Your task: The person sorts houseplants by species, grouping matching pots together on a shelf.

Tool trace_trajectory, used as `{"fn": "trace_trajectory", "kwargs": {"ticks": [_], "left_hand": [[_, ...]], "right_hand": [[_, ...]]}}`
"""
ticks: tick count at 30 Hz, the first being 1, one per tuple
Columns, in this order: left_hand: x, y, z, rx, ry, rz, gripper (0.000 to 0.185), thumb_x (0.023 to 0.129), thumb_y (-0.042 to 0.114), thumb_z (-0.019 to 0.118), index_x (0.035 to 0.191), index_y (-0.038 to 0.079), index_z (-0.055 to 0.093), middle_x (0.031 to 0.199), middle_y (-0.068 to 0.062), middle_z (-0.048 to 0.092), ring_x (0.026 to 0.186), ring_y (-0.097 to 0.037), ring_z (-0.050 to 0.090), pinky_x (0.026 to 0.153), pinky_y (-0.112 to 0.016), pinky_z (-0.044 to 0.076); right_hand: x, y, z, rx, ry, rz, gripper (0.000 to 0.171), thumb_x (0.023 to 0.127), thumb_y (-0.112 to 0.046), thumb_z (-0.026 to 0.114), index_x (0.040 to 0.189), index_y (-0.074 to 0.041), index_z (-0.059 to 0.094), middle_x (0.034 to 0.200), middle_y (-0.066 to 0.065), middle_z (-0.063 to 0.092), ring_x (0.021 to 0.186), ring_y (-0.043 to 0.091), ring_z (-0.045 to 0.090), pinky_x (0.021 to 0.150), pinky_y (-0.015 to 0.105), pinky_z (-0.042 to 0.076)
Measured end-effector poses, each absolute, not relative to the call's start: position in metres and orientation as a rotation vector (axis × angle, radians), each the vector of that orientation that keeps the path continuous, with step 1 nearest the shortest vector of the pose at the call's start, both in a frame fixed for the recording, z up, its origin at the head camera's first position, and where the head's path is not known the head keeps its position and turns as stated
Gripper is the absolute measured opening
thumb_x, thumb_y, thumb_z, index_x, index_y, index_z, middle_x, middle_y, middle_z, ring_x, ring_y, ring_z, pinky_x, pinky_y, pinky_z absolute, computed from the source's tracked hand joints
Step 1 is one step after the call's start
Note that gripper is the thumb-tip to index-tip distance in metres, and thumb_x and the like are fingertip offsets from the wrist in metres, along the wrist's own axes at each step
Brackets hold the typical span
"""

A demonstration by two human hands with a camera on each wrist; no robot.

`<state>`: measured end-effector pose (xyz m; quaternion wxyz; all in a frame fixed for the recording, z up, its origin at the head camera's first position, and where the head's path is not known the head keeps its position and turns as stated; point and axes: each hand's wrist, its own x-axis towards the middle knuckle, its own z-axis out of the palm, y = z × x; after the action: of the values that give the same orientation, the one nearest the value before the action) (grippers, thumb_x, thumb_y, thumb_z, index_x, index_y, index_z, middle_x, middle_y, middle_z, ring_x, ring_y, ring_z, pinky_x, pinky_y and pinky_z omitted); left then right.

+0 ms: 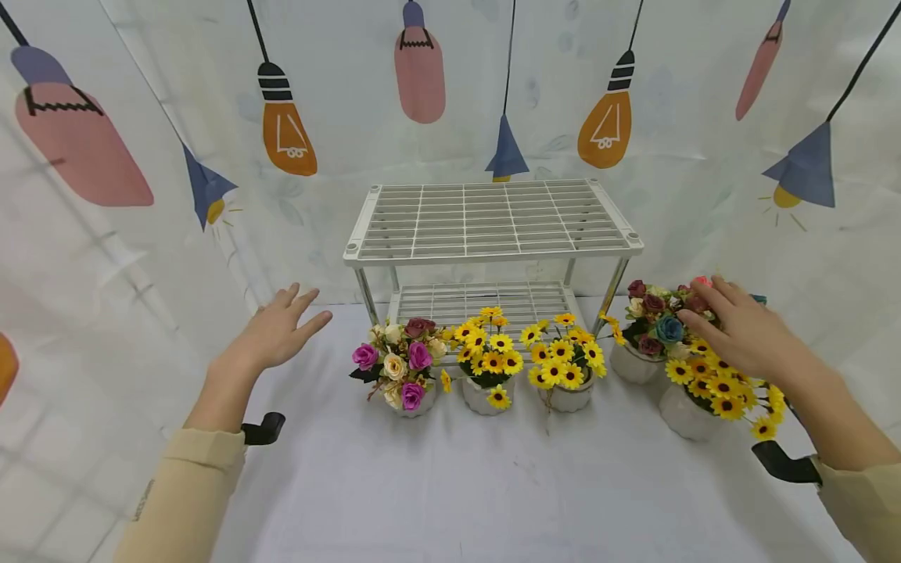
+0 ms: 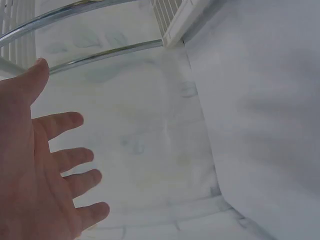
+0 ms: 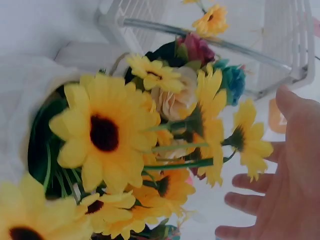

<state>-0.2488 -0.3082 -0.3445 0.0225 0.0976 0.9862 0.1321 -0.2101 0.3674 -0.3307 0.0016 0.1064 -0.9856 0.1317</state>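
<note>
Plainly, our right hand (image 1: 746, 332) and left hand (image 1: 271, 332) are spread wide, holding nothing.
The right hangs by the far mixed bouquet (image 1: 669, 329) and the near yellow flowers (image 1: 723, 387), right of the white rack (image 1: 493, 255); whether it touches either, we cannot tell. The left hangs left of the rack. For a steady grip, we should reach low around the near pot (image 1: 686, 418), sparing the petals.

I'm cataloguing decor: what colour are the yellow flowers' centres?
The yellow flowers have dark brown centres, clearest in the right wrist view.
</note>
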Motion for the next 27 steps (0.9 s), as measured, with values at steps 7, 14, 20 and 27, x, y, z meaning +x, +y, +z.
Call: {"fn": "trace_trajectory", "kwargs": {"ticks": [7, 14, 20, 27], "left_hand": [[-0.245, -0.294, -0.340, 0.411, 3.071, 0.618, 0.074, 0.110, 0.054, 0.038, 0.156, -0.005, 0.036, 0.157, -0.035, 0.029, 0.144, -0.055, 0.026, 0.113, -0.071, 0.024], [-0.245, -0.278, -0.338, 0.470, 3.077, 0.933, 0.069, 0.111, 0.050, 0.040, 0.156, -0.002, 0.036, 0.155, -0.028, 0.038, 0.138, -0.048, 0.040, 0.110, -0.066, 0.034], [-0.249, -0.262, -0.338, 0.476, 3.090, 1.269, 0.062, 0.110, 0.047, 0.045, 0.152, 0.000, 0.045, 0.150, -0.023, 0.047, 0.133, -0.042, 0.047, 0.108, -0.063, 0.040], [-0.253, -0.246, -0.327, 0.412, 2.876, 1.744, 0.061, 0.110, 0.047, 0.043, 0.152, 0.002, 0.046, 0.141, -0.018, 0.056, 0.126, -0.034, 0.054, 0.103, -0.047, 0.050]], "right_hand": [[-0.196, 0.357, -0.334, 0.311, -2.951, 0.533, 0.070, 0.111, -0.045, 0.043, 0.156, 0.008, 0.030, 0.153, 0.042, 0.028, 0.133, 0.066, 0.028, 0.102, 0.081, 0.025], [-0.177, 0.351, -0.345, 0.329, -2.753, 0.659, 0.054, 0.111, -0.031, 0.050, 0.148, 0.008, 0.044, 0.143, 0.037, 0.044, 0.128, 0.060, 0.037, 0.100, 0.079, 0.030], [-0.159, 0.343, -0.361, 0.275, -2.593, 0.756, 0.046, 0.109, -0.025, 0.055, 0.141, 0.007, 0.051, 0.140, 0.035, 0.047, 0.129, 0.059, 0.039, 0.102, 0.078, 0.029], [-0.145, 0.339, -0.374, 0.225, -2.491, 0.779, 0.040, 0.107, -0.021, 0.056, 0.136, 0.007, 0.055, 0.133, 0.035, 0.052, 0.122, 0.059, 0.044, 0.094, 0.081, 0.032]]}}
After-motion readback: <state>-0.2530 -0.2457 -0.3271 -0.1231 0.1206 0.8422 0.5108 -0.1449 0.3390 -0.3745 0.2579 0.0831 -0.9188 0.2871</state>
